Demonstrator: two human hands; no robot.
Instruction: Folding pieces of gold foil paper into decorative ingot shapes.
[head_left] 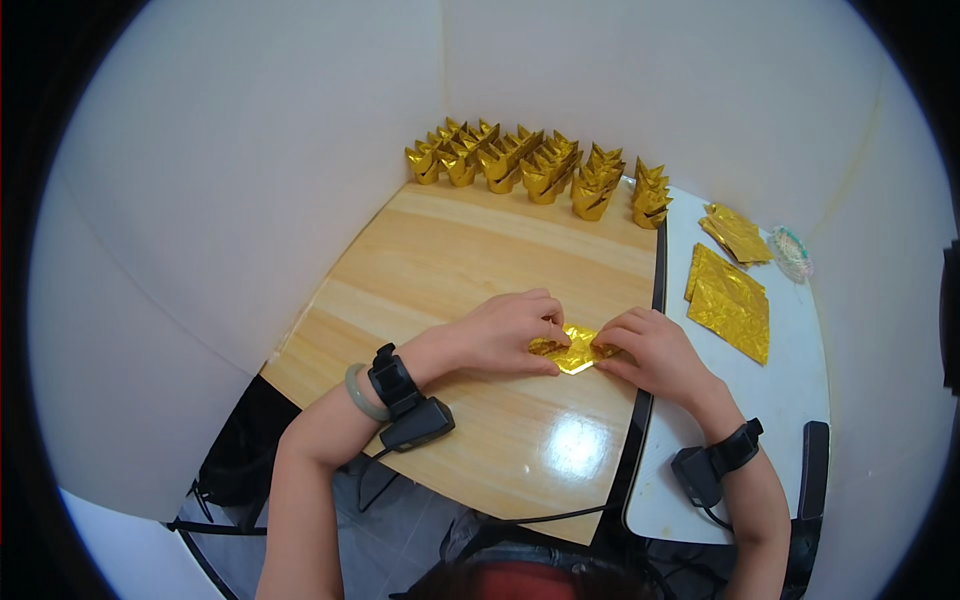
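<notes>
A small piece of shiny gold foil paper [577,350], partly folded, lies on the wooden table between my two hands. My left hand [515,332] grips its left side, fingers curled and thumb at the near edge. At the opposite side, my right hand [650,352] pinches the foil paper between thumb and fingers. The fingers cover both ends of the piece, so the folds there are hidden. A pale bangle [362,392] and a black strap with a box sit on my left forearm; a similar black strap [735,447] is round my right wrist.
Several rows of folded gold paper ingots [545,165] stand along the far edge of the wooden table [400,260]. A white table [690,440] adjoins on the right, bearing two stacks of gold foil sheets [732,300] and a round, pale patterned object [791,254]. White walls enclose the back and sides.
</notes>
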